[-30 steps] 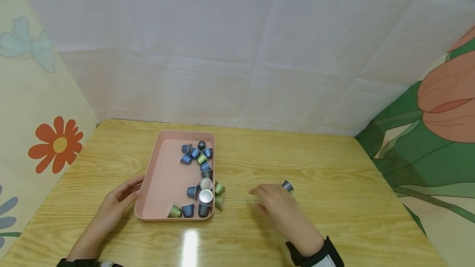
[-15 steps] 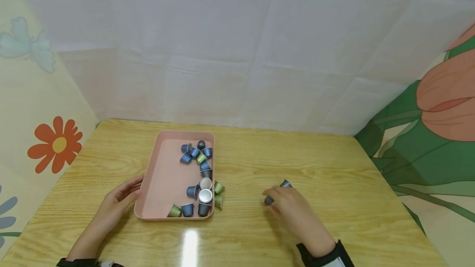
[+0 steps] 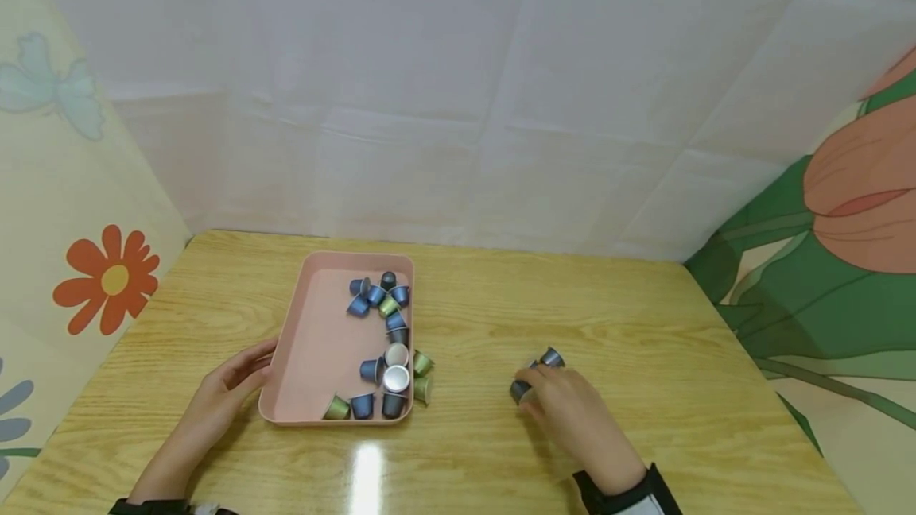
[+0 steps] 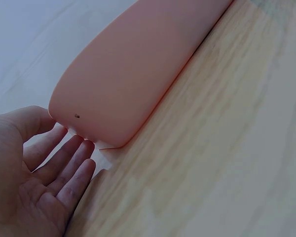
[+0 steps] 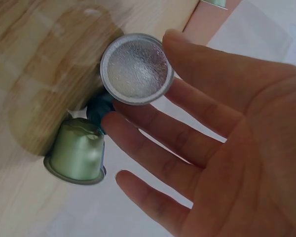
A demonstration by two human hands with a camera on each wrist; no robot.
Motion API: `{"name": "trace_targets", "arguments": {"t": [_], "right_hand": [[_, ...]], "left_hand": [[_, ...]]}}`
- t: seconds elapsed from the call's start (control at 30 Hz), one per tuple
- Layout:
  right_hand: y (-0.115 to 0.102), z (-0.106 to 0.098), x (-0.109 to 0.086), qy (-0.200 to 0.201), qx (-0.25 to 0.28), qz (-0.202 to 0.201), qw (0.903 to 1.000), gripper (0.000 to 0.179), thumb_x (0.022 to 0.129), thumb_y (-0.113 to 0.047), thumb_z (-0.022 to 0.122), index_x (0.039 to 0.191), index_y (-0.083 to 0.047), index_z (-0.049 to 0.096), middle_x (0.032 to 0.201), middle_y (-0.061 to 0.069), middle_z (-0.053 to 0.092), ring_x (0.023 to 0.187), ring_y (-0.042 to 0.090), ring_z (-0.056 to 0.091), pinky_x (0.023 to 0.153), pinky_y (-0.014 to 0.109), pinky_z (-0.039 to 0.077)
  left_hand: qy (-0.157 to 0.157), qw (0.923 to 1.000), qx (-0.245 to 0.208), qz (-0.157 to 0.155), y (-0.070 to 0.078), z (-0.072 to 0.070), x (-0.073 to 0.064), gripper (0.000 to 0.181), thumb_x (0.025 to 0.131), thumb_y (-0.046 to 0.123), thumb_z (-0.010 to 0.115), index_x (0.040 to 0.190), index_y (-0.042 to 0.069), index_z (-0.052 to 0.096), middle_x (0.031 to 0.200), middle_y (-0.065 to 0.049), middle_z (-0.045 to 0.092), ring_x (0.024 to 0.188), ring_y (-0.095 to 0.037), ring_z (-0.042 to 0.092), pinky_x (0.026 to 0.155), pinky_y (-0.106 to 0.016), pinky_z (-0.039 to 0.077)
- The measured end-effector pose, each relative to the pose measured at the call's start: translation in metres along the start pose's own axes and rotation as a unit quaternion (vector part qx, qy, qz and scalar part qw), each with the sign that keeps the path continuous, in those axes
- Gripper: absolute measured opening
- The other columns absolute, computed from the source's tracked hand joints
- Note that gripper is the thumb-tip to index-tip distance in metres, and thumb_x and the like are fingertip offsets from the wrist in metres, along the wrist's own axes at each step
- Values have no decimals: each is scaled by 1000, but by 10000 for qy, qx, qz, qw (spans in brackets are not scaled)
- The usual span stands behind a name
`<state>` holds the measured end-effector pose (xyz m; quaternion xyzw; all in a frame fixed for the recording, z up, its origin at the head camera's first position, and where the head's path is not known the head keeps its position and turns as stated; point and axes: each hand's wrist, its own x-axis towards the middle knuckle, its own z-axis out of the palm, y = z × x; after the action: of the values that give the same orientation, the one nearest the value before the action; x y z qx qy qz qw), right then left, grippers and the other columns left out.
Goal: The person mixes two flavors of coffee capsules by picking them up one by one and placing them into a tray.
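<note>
"What is in the right hand [image 3: 572, 416], as you see it from your station?"

"I see it pinching a dark capsule [image 3: 519, 393]; the thumb tip is at the rim, other fingers come behind and below; the silver lid [image 5: 136, 69] faces my right wrist camera; whether the capsule touches the worktop [image 3: 465, 308], I cannot tell."

"And around this hand?"

"A blue capsule [image 3: 553, 357] lies just beyond the knuckles, toward the worktop's far edge; my right wrist view gives also a green capsule [image 5: 78, 153], beside a teal capsule [image 5: 99, 107] partly hidden at the fingertips; all this is well apart from the worktop's right edge."

"Does the left hand [image 3: 223, 396] grip?"

"Its fingers are loosely spread; they touch the pink tray [image 3: 315, 340] from outside, at its left edge, closer to the near left corner; this tray sits toward the worktop's left edge; the capsules inside [image 3: 362, 406], blue, green and dark, gather from its far right corner down to the near right one, and partly along the near edge; two show pale lids upward; outside, a green pair [image 3: 424, 389] rests just beside the tray's right edge; behind the worktop's far edge I have a white sheet [image 3: 458, 102]."
</note>
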<state>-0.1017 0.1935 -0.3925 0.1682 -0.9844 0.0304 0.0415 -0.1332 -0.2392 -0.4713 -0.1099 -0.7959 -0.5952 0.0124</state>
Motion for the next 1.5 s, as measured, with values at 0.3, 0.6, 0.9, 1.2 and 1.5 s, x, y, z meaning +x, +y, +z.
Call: {"name": "trace_targets", "arguments": {"t": [0.3, 0.6, 0.9, 1.2, 1.5], "right_hand": [[2, 8, 1, -123, 99, 92, 9998, 38, 68, -25, 79, 101, -10, 70, 87, 4, 74, 72, 16, 64, 66, 37, 58], [1, 9, 1, -33, 108, 80, 9999, 35, 67, -21, 80, 98, -9, 70, 85, 4, 74, 71, 16, 64, 67, 37, 57], [-1, 11, 4, -129, 127, 123, 9998, 30, 67, -20, 80, 93, -10, 70, 83, 1, 73, 70, 14, 63, 62, 32, 55], [-5, 6, 7, -54, 65, -222, 9997, 28, 68, -24, 79, 92, -13, 69, 80, -3, 71, 68, 8, 60, 59, 26, 53], [-27, -8, 27, 8, 61, -768, 9970, 29, 76, -32, 72, 96, -10, 69, 82, 0, 71, 70, 13, 61, 66, 34, 54]], "left_hand": [[8, 10000, 42, -26, 3, 2, -1, 47, 97, 19, 49, 135, -9, 44, 114, 38, 50, 104, 18, 49, 82, 3, 42], [30, 10000, 76, -21, 3, 2, 0, 46, 97, 19, 49, 135, -8, 44, 113, 38, 50, 104, 18, 49, 82, 3, 42], [6, 10000, 34, -51, 3, 2, -1, 47, 97, 19, 49, 135, -7, 44, 115, 37, 51, 105, 17, 50, 83, 3, 41], [62, 10000, 74, -10, 2, 2, -1, 46, 97, 18, 50, 134, -9, 45, 112, 39, 51, 103, 17, 50, 82, 3, 42], [27, 9999, -27, 102, 3, 0, -1, 46, 97, 15, 49, 133, -13, 43, 112, 37, 52, 103, 16, 51, 82, 1, 44]]}}
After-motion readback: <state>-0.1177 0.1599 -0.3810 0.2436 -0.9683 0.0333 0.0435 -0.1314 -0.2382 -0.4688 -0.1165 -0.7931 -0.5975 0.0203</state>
